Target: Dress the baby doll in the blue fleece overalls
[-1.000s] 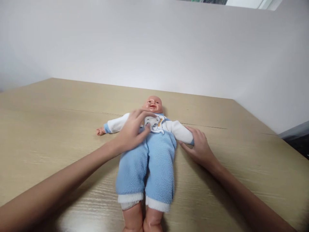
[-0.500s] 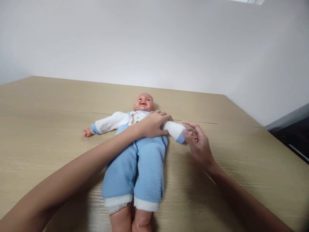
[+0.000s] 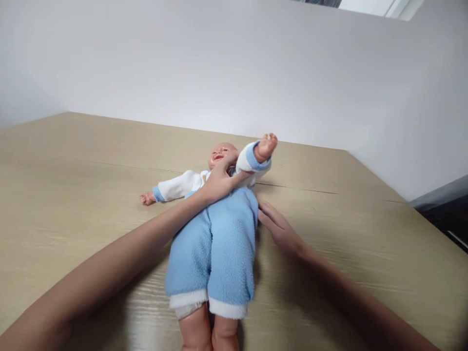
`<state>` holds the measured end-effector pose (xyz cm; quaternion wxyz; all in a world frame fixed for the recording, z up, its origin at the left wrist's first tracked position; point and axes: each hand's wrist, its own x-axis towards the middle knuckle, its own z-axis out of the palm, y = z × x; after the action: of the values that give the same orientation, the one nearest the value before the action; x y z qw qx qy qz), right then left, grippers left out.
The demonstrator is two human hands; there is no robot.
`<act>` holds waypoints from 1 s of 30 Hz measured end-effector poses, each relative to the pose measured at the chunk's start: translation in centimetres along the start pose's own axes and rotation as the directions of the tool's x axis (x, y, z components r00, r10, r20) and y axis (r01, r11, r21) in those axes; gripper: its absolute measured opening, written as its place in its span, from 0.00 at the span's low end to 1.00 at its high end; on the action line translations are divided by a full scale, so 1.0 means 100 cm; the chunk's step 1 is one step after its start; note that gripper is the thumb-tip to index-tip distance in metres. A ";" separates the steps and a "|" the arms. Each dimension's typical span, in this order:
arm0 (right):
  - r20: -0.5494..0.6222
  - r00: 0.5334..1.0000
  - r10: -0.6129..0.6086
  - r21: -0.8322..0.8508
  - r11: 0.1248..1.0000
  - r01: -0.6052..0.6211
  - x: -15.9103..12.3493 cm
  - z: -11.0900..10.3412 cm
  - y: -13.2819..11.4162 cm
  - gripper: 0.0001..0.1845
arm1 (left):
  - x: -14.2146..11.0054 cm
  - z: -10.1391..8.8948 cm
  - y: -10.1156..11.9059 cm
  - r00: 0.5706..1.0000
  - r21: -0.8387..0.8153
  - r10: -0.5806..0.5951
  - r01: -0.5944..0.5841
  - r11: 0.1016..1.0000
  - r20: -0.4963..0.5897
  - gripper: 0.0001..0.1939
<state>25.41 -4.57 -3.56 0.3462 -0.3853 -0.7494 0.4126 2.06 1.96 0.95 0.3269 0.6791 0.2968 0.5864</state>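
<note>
A baby doll (image 3: 214, 243) in light-blue fleece trousers and a white top with blue cuffs lies on its back on the wooden table, head away from me. My left hand (image 3: 222, 180) reaches across its chest, thumb and fingers around the doll's raised arm (image 3: 252, 158) on the right. That arm's small hand points up and to the right. Beside the doll's right-hand hip is my right hand (image 3: 278, 228), fingers stretched and tips against the trousers, partly hidden behind them. The doll's other arm (image 3: 175, 187) lies stretched out to the left.
The light wooden table (image 3: 91, 195) reaches back to a pale wall (image 3: 183, 63), with a seam running across its top. A dark object (image 3: 446, 214) stands past the table's right edge. A bright opening (image 3: 376, 6) shows at the top right.
The doll's right-hand arm has swung up from the table, now in my left hand. My right hand has let go of it and moved left to the hip. The doll's body has tilted slightly.
</note>
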 end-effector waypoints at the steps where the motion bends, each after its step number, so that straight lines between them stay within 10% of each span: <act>1: -0.014 1.000 0.024 0.076 0.997 -0.023 0.005 0.007 -0.003 0.22 | 0.000 -0.004 -0.002 0.999 -0.055 -0.014 0.012 0.998 -0.043 0.19; 6: -0.093 0.972 0.215 0.488 0.861 -0.144 0.042 0.046 -0.016 0.22 | 0.001 -0.023 -0.006 0.962 -0.242 -0.139 0.081 0.967 -0.233 0.23; 14: -0.035 0.977 0.209 0.692 0.711 -0.127 0.077 0.078 -0.036 0.19 | 0.003 -0.051 -0.001 0.873 -0.464 -0.335 0.146 0.874 -0.355 0.33; 23: 0.181 0.983 0.012 0.754 0.641 -0.146 0.079 0.076 -0.055 0.21 | 0.000 -0.077 -0.009 0.902 -0.510 -0.367 0.210 0.834 -0.228 0.30; 30: 0.186 0.979 0.079 0.732 0.654 -0.192 0.079 0.078 -0.034 0.22 | -0.001 -0.086 -0.010 0.910 -0.549 -0.362 0.201 0.811 -0.201 0.28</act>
<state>14.23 -1.77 -2.21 0.3890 -0.2352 -0.5056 0.7334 -6.50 3.37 0.92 0.5328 0.4181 0.2725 0.6834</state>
